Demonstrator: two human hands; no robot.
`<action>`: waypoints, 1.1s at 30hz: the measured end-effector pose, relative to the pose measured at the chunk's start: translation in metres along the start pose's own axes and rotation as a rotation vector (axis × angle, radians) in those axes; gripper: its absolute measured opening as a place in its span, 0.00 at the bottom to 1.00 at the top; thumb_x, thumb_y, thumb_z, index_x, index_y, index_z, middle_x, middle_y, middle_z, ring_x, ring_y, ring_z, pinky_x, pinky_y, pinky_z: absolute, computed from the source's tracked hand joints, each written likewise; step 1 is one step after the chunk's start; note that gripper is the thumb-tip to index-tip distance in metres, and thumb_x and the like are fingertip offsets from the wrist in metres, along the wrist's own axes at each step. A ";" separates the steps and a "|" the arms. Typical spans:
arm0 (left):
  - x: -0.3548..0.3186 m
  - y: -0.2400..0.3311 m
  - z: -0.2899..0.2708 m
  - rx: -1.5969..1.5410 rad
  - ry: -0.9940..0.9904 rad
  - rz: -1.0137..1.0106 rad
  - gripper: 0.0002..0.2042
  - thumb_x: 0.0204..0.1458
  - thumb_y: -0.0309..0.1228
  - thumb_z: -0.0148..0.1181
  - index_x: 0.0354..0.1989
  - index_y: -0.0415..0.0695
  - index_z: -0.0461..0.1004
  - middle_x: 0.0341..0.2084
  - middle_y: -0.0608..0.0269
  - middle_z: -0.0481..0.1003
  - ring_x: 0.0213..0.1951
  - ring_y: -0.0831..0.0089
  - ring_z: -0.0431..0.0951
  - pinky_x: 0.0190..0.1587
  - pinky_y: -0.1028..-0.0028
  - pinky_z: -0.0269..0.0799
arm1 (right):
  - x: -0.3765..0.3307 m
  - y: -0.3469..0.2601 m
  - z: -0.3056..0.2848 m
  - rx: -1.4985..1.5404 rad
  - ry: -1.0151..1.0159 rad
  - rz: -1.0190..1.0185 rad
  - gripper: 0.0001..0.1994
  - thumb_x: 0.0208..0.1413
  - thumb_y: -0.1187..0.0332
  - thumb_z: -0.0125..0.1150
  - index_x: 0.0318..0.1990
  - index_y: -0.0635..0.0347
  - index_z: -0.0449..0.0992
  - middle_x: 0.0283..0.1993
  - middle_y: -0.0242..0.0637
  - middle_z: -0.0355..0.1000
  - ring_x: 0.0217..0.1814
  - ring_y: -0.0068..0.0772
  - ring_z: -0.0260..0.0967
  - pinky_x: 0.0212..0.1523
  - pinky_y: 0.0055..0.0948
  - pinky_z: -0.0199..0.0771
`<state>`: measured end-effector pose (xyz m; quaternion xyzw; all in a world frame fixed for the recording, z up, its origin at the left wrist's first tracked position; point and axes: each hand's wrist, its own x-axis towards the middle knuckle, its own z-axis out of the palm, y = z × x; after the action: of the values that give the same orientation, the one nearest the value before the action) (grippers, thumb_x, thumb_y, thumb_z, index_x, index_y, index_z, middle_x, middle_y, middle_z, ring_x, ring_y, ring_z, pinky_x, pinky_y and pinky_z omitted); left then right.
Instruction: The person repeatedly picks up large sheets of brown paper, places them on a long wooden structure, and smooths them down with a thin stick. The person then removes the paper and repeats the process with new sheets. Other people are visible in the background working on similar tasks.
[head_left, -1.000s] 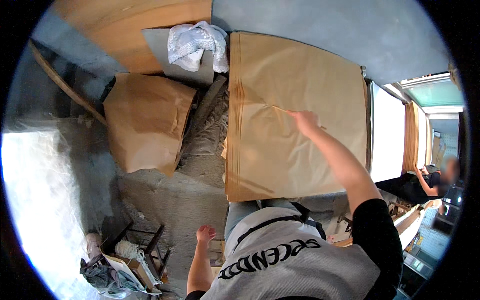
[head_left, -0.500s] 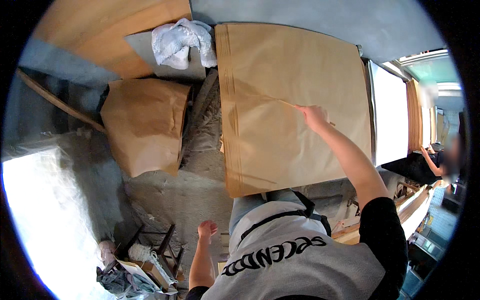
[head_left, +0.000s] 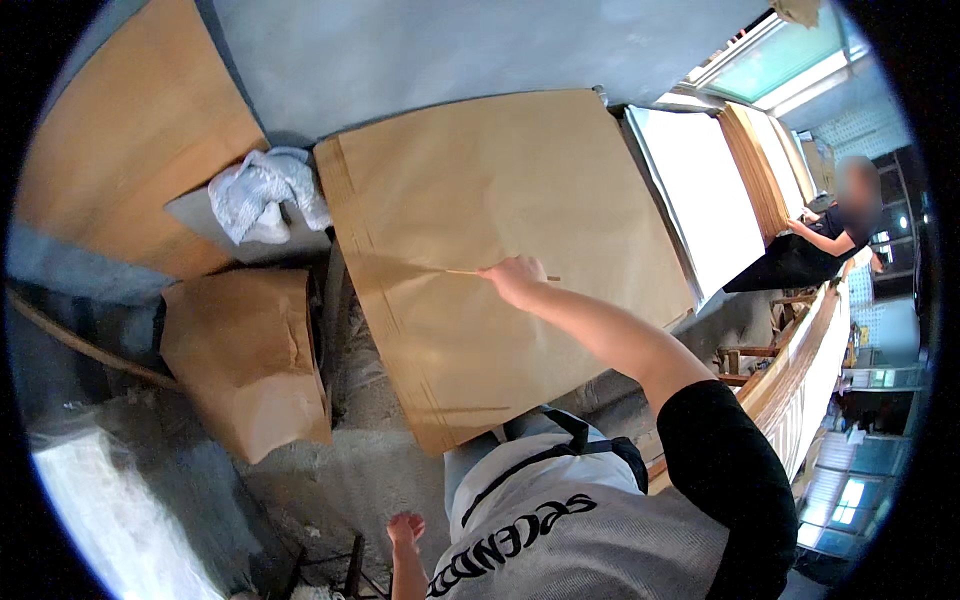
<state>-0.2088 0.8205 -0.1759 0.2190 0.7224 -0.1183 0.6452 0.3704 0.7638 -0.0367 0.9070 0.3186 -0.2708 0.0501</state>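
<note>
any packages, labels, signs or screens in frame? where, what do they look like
Brown paper bag: on the concrete floor at left, boxy, creased, plain tan.
Stack of brown paper sheets: centre, large flat rectangle; right hand holds a thin stick on it.
No labels, signs or screens visible.

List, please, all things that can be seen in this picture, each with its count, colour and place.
brown paper sheets: one stack, brown, centre, on a table
thin stick: one, pale, lying across the paper, in the right hand's grip
white cloth: one, white, crumpled, left of the stack
grey board: one, under the cloth
brown bag: one, lower left
white sheets: one stack, right of the brown stack
other person: one, dark clothes, far right
right hand: on the paper, closed on the stick
left hand: bottom centre, holding nothing
</note>
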 end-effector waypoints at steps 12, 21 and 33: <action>-0.019 0.053 0.063 0.089 -0.147 0.268 0.08 0.49 0.33 0.50 0.34 0.42 0.68 0.21 0.59 0.73 0.21 0.71 0.74 0.23 0.73 0.72 | 0.049 -0.048 0.055 0.634 0.080 -0.078 0.12 0.56 0.66 0.43 0.42 0.52 0.73 0.38 0.41 0.70 0.40 0.35 0.68 0.45 0.35 0.66; -0.023 0.049 0.058 0.066 -0.067 0.186 0.08 0.49 0.32 0.50 0.35 0.42 0.68 0.23 0.60 0.73 0.21 0.73 0.73 0.23 0.75 0.71 | 0.011 -0.083 -0.008 -0.041 0.080 -0.192 0.17 0.50 0.72 0.47 0.44 0.37 0.72 0.25 0.37 0.70 0.22 0.32 0.66 0.24 0.34 0.66; -0.085 0.157 0.170 -0.085 -0.310 0.640 0.09 0.52 0.32 0.50 0.36 0.40 0.67 0.28 0.62 0.72 0.29 0.76 0.72 0.33 0.77 0.70 | -0.004 -0.050 0.011 0.083 0.272 -0.247 0.17 0.47 0.72 0.47 0.43 0.39 0.73 0.22 0.38 0.69 0.21 0.36 0.67 0.21 0.35 0.65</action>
<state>0.0207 0.8668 -0.0987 0.3865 0.5149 0.0884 0.7601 0.3331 0.7985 -0.0397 0.8906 0.4199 -0.1626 -0.0645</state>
